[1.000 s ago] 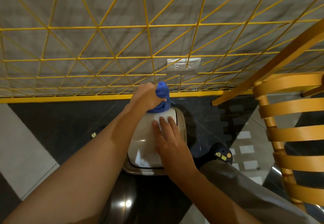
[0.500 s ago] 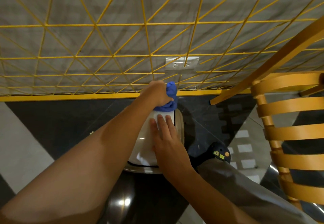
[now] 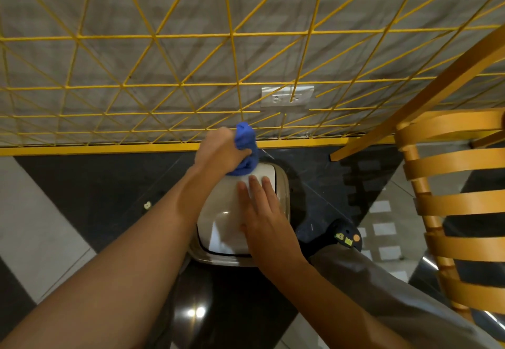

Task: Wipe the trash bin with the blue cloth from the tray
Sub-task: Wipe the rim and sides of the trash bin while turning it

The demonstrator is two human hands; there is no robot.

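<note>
Head view: blue cloth (image 3: 246,147), soft and bunched, sits at the trash bin (image 3: 240,212) lid's far edge, left hand (image 3: 221,152) clenched round it. Right hand (image 3: 263,217) lies flat, bracing the glossy lid, likely slippery. Yellow grid wall (image 3: 191,75) stands behind.

Yellow wire grid (image 3: 191,83) fronts grey wall (image 3: 109,1).
</note>
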